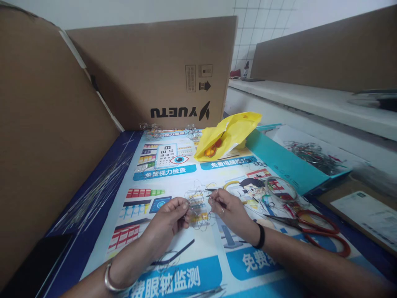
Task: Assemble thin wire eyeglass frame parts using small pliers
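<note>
A loose tangle of thin wire (196,203) hangs between my two hands over the printed sheet. My left hand (166,221) pinches the left side of the tangle between thumb and fingers. On the other side, my right hand (232,213) is closed, with its fingertips on fine wire at the tangle's right edge. A small dark tip sticks out above its fingers; what it belongs to is too small to make out. Red-handled scissors (321,229) lie right of my right wrist, beside a messy heap of coloured wire and coils (283,196).
Behind my hands sits a yellow bag (229,134). A turquoise box (276,159) with tangled wire (313,155) stands at right, near a labelled package (366,213). Straight wires (96,190) lie at left. Cardboard panels (149,74) wall off the back and left.
</note>
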`<action>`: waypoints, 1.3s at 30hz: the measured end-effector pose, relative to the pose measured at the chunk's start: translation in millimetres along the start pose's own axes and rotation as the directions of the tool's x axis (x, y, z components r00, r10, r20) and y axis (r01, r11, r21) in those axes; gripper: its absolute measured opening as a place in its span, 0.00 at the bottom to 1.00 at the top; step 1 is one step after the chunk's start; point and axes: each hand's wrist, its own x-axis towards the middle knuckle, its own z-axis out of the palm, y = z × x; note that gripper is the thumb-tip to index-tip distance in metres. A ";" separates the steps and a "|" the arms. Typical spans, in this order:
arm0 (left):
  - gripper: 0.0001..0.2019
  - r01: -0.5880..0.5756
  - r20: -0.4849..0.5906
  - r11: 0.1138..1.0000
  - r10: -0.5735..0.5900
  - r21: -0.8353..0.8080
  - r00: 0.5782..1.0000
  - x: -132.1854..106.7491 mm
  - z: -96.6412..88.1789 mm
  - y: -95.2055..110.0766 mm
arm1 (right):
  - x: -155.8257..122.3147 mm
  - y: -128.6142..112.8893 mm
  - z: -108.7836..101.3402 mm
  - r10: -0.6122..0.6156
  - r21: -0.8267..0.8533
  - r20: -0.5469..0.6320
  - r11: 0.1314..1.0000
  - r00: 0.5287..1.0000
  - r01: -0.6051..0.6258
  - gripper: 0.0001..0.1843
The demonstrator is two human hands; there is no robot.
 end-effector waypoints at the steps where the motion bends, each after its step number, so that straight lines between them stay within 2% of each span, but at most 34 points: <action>1: 0.10 -0.002 0.003 1.000 0.002 0.000 1.000 0.1 -0.5 -0.3 | -0.1 -0.2 0.0 -0.004 -0.001 -0.001 1.000 1.000 0.004 0.08; 18: 0.08 -0.010 0.048 0.999 0.012 -0.037 0.999 -1.1 -1.4 0.7 | -0.6 -0.8 0.1 -0.018 0.041 0.037 0.999 0.999 0.016 0.06; 24: 0.11 0.028 0.044 0.997 -0.024 -0.074 0.999 -0.3 -3.7 -0.9 | -1.2 -1.3 0.0 -0.021 0.038 0.043 0.999 0.999 0.019 0.07; 39: 0.08 0.029 0.023 0.995 -0.027 -0.097 0.999 -0.1 -0.8 1.2 | -1.7 -6.5 -0.2 -0.020 0.017 0.049 1.000 0.999 0.020 0.05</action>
